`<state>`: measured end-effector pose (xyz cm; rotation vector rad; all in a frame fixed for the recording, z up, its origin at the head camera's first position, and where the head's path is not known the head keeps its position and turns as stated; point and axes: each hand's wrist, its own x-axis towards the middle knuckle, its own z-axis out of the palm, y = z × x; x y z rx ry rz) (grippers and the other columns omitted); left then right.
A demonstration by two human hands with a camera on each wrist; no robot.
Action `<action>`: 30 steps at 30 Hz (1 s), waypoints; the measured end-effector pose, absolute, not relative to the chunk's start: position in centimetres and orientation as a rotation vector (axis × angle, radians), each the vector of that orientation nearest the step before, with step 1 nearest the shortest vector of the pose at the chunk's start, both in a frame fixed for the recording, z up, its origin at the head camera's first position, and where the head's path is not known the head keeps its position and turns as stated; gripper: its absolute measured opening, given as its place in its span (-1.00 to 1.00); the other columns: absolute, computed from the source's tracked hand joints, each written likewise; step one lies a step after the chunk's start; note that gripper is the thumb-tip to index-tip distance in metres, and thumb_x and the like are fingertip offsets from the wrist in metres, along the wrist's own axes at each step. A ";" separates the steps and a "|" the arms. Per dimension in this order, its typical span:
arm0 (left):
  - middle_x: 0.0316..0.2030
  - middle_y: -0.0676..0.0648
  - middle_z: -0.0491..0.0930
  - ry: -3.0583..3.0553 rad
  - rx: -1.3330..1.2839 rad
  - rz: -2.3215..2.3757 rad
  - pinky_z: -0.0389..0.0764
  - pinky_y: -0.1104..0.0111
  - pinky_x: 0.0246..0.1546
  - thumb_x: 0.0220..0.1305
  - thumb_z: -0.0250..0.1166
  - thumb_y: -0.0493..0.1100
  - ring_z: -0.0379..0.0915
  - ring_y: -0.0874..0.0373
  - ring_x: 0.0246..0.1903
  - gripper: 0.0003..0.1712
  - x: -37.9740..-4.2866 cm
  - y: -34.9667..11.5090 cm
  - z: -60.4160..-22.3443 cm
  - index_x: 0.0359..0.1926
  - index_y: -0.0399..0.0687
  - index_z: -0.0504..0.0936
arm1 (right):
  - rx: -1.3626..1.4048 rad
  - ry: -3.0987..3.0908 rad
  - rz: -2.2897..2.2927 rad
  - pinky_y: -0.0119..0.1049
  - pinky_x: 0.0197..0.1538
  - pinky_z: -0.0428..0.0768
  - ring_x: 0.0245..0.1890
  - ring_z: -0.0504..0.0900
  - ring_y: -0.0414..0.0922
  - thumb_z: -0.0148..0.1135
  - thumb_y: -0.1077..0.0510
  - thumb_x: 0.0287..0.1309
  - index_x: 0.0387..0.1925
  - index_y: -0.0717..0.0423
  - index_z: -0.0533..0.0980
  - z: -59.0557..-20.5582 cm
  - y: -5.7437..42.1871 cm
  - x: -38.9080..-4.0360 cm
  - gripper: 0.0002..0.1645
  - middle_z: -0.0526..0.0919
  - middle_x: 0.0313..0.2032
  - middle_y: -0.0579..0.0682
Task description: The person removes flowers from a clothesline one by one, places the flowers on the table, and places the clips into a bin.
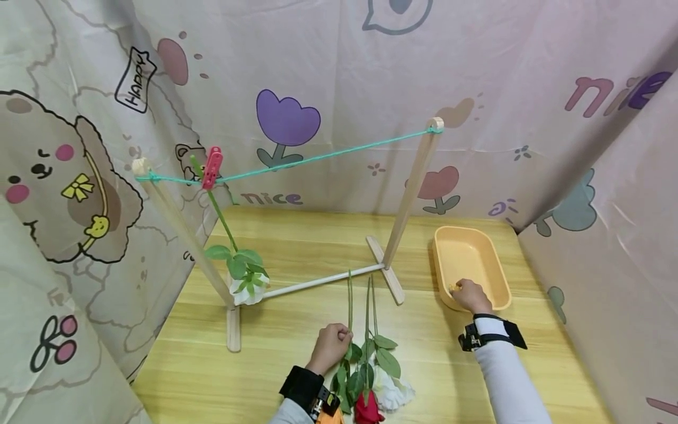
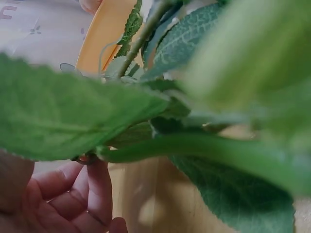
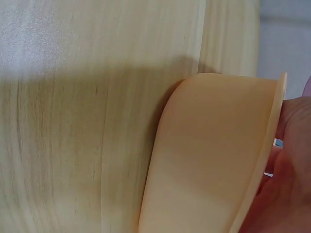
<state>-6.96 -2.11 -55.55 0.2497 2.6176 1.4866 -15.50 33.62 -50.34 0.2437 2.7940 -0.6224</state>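
Observation:
My left hand (image 1: 331, 347) pinches the green stem (image 1: 350, 303) of an artificial flower, whose orange bloom (image 1: 331, 417) is partly cut off at the bottom of the head view. Large leaves (image 2: 73, 111) hide some of the fingertips in the left wrist view. Beside it lie a red rose (image 1: 368, 408) and a white flower (image 1: 393, 390), stems pointing away from me. My right hand (image 1: 473, 296) reaches over the near rim of an orange plastic basin (image 1: 468, 253). At its curled fingertips shows a small yellow thing (image 1: 454, 288), its kind unclear.
A wooden stand with two posts (image 1: 410, 203) carries a turquoise string (image 1: 318, 158). A pink clothespin (image 1: 212, 168) clips another white flower (image 1: 249, 290) upside down near the left post. Printed cloth (image 1: 339, 70) walls in the wooden table (image 1: 296, 235).

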 end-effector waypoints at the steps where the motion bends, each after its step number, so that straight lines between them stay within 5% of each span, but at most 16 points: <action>1: -0.62 0.02 0.56 2.614 0.243 1.484 0.32 0.53 -0.58 0.21 0.25 -0.27 0.29 0.40 -0.68 -0.89 -6.9 -2.1 -55.6 -0.39 -0.23 0.66 | 0.247 2.788 -0.618 0.14 -0.15 0.53 0.00 0.47 0.41 0.00 0.08 0.23 0.12 0.47 0.34 -50.3 33.6 -15.5 -0.42 0.41 0.08 0.50; 17: -0.51 -0.03 0.62 2.594 0.254 1.456 0.36 0.49 -0.51 0.24 0.21 -0.27 0.44 0.32 -0.59 -0.89 -6.7 -2.4 -55.9 -0.31 -0.22 0.64 | 0.327 2.775 -0.612 0.14 -0.17 0.53 0.00 0.47 0.40 0.00 0.03 0.22 0.15 0.43 0.32 -50.3 33.4 -15.3 -0.38 0.39 0.11 0.49; 25: -0.57 0.00 0.55 2.590 0.280 1.453 0.33 0.49 -0.50 0.28 0.18 -0.25 0.31 0.34 -0.63 -0.84 -6.8 -2.9 -55.2 -0.28 -0.26 0.63 | 0.372 2.801 -0.647 0.09 -0.23 0.52 -0.06 0.50 0.39 -0.02 -0.01 0.22 0.14 0.38 0.33 -50.9 33.5 -15.5 -0.39 0.42 0.07 0.48; 30: -0.43 -0.06 0.64 2.591 0.260 1.431 0.48 0.41 -0.41 0.31 0.15 -0.19 0.53 0.17 -0.47 -0.78 -6.8 -3.4 -54.7 -0.18 -0.26 0.63 | 0.332 2.839 -0.668 0.03 -0.29 0.53 -0.16 0.56 0.32 0.05 0.05 0.18 0.10 0.41 0.35 -50.9 33.5 -15.4 -0.42 0.52 -0.06 0.44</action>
